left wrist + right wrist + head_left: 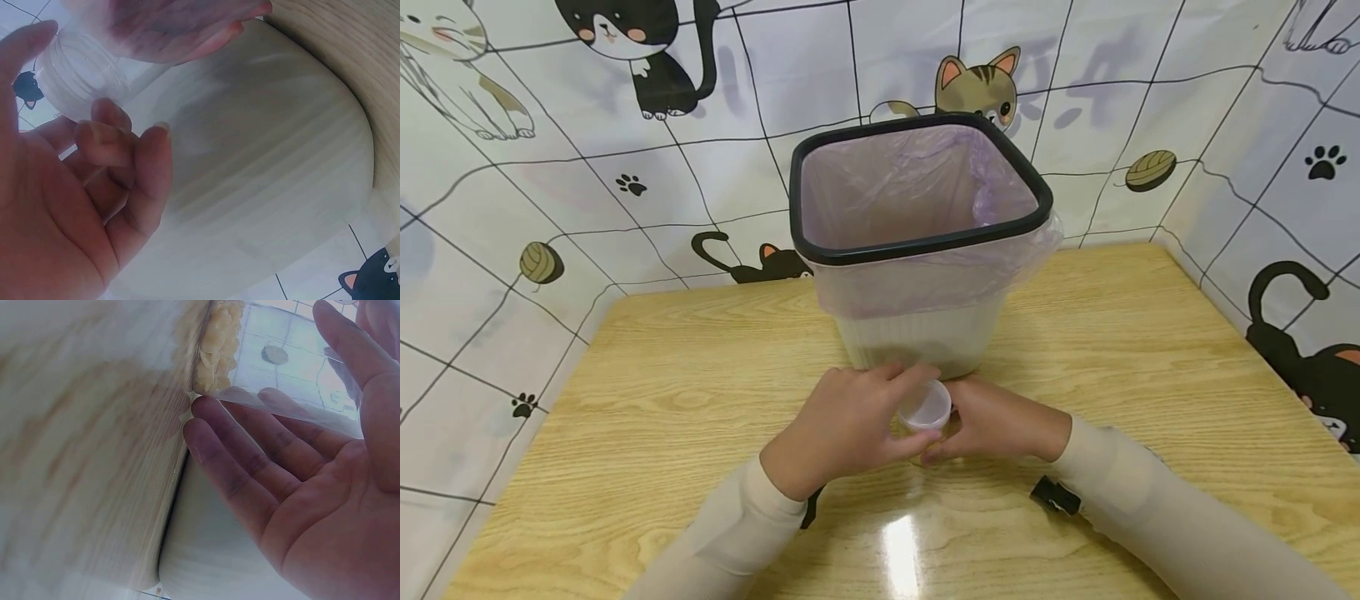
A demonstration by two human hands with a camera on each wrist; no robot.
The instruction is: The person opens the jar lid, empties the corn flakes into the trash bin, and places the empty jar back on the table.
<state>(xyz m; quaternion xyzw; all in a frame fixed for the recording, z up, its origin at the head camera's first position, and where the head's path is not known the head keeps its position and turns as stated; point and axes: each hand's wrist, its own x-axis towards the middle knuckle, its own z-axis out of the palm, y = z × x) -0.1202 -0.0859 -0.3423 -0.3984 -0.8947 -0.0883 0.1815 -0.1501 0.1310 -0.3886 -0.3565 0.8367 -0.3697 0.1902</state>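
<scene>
A clear plastic jar stands on the table, right in front of the bin. Pale yellow pieces lie in its bottom, as the right wrist view shows. My left hand holds the jar's round, see-through top from the left, thumb on one side and bent fingers on the other. Around the jar's lower body, from the right, goes my right hand, with its fingers along the far side and the thumb opposite. Whether the top is a lid or the open mouth is hard to tell.
A white bin with a black rim and a purple liner bag stands just behind the hands. Cloth with printed cats and grid lines hangs around the wood-grain table. A black strap piece sits by the right sleeve.
</scene>
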